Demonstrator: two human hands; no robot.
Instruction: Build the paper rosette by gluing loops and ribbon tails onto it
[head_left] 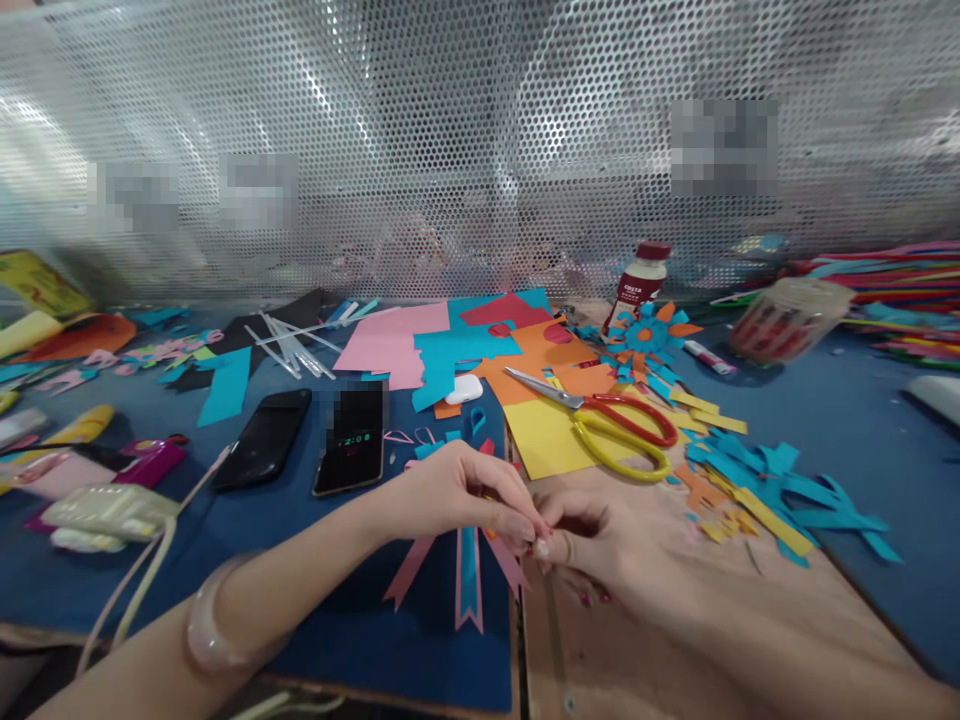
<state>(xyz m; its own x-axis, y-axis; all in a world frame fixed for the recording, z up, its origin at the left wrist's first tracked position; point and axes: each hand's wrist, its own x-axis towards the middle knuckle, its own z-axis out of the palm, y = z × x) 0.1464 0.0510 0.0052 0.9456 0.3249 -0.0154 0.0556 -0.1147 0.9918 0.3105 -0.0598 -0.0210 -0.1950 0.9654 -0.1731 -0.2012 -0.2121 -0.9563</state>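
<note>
Both my hands meet near the middle of the table over a paper craft piece (469, 570) made of pink and blue ribbon-shaped strips fanned out on the blue mat. My left hand (465, 490) pinches the top of that piece with fingertips pressed together. My right hand (600, 545) is curled closed right beside it, fingertips touching the same spot. Scissors (607, 425) with red and yellow handles lie shut on yellow and orange paper just beyond my right hand.
Two dark phones (307, 440) lie left of centre. Coloured paper sheets (450, 345), a blue-orange paper flower (649, 335), a bottle (637, 280), a clear tub (784, 318) and blue and yellow scraps (757, 480) crowd the table. A perforated metal screen (480, 130) stands behind.
</note>
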